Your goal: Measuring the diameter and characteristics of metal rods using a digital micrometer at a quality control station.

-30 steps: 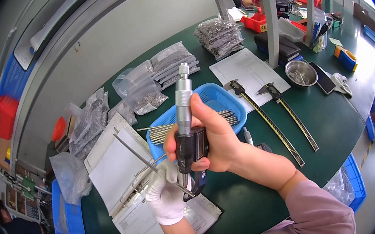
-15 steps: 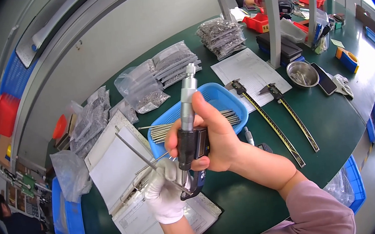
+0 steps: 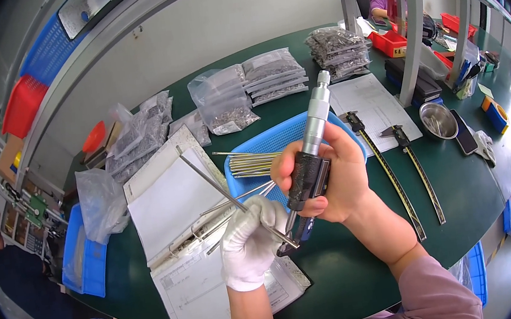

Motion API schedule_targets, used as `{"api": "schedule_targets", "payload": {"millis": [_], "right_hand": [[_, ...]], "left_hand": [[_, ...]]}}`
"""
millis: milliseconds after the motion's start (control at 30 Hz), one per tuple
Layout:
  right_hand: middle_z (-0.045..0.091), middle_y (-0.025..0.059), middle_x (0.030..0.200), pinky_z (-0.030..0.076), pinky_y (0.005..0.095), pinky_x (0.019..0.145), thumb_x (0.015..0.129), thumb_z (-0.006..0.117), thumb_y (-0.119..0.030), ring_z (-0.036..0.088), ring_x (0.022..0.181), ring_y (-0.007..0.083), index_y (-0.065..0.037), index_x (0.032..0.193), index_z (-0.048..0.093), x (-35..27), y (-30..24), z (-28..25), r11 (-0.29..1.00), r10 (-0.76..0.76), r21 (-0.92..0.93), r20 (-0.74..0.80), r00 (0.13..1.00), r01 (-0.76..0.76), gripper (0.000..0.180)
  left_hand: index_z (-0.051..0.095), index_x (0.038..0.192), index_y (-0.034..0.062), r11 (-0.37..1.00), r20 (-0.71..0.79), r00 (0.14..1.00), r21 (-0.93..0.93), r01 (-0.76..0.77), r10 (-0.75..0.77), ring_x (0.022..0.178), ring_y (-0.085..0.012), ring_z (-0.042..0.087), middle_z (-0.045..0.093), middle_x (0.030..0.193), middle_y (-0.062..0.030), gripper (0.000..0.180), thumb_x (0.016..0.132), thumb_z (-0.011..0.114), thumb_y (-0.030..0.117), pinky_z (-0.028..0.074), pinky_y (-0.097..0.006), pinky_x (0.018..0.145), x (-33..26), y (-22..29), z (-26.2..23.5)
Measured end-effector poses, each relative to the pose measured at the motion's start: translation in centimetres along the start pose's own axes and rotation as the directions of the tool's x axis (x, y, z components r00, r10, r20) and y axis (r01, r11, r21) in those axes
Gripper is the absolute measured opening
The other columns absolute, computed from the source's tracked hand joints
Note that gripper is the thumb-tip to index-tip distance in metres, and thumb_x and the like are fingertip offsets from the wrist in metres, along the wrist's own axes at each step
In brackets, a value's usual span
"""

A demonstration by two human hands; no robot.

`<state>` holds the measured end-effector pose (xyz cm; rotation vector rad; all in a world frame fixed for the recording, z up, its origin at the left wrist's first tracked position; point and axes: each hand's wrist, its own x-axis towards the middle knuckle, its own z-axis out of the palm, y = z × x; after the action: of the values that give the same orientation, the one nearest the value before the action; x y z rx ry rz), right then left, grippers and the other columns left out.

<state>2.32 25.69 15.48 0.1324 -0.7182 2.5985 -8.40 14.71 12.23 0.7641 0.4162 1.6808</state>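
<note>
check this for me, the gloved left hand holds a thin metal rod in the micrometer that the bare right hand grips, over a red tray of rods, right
Not quite: the tray is blue, not red, as the head view shows. The rest stands: the gloved left hand holds a thin metal rod in the micrometer that the bare right hand grips.

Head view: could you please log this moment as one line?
right hand: holds micrometer | left hand: gloved, holds thin metal rods, one at micrometer's lower end | behind: blue tray of rods
</note>
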Motion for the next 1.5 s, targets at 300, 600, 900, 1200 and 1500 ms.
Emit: {"api": "schedule_targets", "payload": {"millis": [300,600,900,1200,1500], "right_hand": [[0.047,0.0172,0.069,0.029,0.0199,0.025,0.08,0.026,-0.059,0.037,0.037,0.0146,0.007,0.072,0.052,0.0,0.3,-0.5,0.999,-0.047,-0.004,0.073,0.996,0.047,0.071],[0.051,0.0147,0.069,0.03,0.0186,0.029,0.078,0.028,-0.063,0.038,0.036,0.0121,0.003,0.073,0.054,-0.2,0.1,-0.8,0.985,-0.096,-0.133,0.077,0.992,0.106,0.072],[0.056,0.014,0.072,0.032,0.0195,0.032,0.069,0.029,-0.073,0.043,0.039,0.0133,0.005,0.084,0.056,-0.4,-0.2,-0.5,0.987,-0.022,-0.161,0.024,0.999,0.025,0.084],[0.056,0.0141,0.07,0.032,0.0192,0.031,0.07,0.028,-0.072,0.043,0.037,0.0133,0.004,0.079,0.057,-0.3,-0.1,-0.4,0.983,-0.012,-0.181,-0.016,1.0,0.009,0.082],[0.05,0.0136,0.066,0.029,0.0201,0.025,0.08,0.021,-0.061,0.036,0.032,0.0137,0.003,0.067,0.053,0.0,0.3,0.3,0.995,-0.052,-0.09,-0.061,0.997,0.046,0.073]], "left_hand": [[0.043,0.071,0.0043,1.0,-0.054,0.999,0.018,0.005,-0.004,0.058,-0.0141,0.04,0.043,0.066,-0.0072,0.027,0.084,0.044,0.028,0.034,-0.023,0.052,0.0,-0.2,0.0],[0.043,0.069,0.0049,1.0,-0.105,0.994,0.012,-0.01,0.012,0.058,-0.0134,0.039,0.042,0.063,-0.0053,0.026,0.084,0.044,0.026,0.034,-0.024,0.053,0.3,-0.8,0.2],[0.039,0.07,0.0041,0.988,-0.126,0.991,-0.143,-0.056,0.038,0.051,-0.0156,0.043,0.046,0.065,-0.0078,0.02,0.084,0.045,0.017,0.037,-0.024,0.046,0.4,-0.9,0.4],[0.044,0.072,0.0033,0.988,-0.128,0.992,-0.152,-0.023,0.004,0.059,-0.014,0.041,0.042,0.063,-0.0041,0.022,0.083,0.047,0.023,0.034,-0.025,0.054,0.2,-0.6,0.1],[0.042,0.07,0.0038,0.998,-0.052,0.999,-0.055,0.002,-0.005,0.063,-0.0147,0.039,0.041,0.064,-0.005,0.026,0.083,0.044,0.026,0.033,-0.024,0.057,0.2,-0.3,-0.3]]}}
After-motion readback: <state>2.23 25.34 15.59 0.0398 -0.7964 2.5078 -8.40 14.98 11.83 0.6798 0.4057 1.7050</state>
